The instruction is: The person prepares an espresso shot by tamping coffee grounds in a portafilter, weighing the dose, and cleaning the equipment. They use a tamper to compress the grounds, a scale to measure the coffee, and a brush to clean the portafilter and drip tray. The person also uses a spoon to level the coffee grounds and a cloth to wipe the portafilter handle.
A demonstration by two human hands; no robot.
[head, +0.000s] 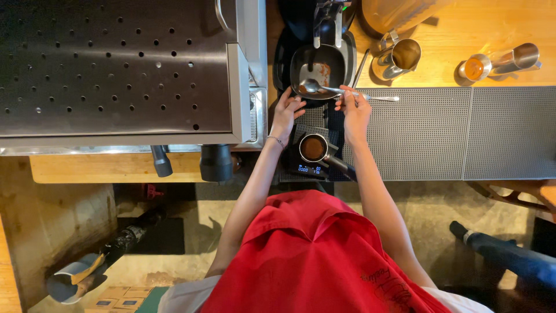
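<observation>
On the counter (452,35), right hand (355,110) holds spoon (324,88) (above portafilter (314,148)).

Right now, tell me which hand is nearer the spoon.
Right. The right hand holds the spoon by its handle; the left hand rests beside the dark tray, just below the spoon's bowl.

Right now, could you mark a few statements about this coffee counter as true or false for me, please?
1. The right hand holds a spoon. True.
2. The portafilter basket is empty. False: it holds brown coffee grounds.
3. The portafilter sits on a scale. True.
4. The left hand grips the steel pitcher. False: it rests by the dark tray; the pitcher stands apart on the wooden counter.
</observation>
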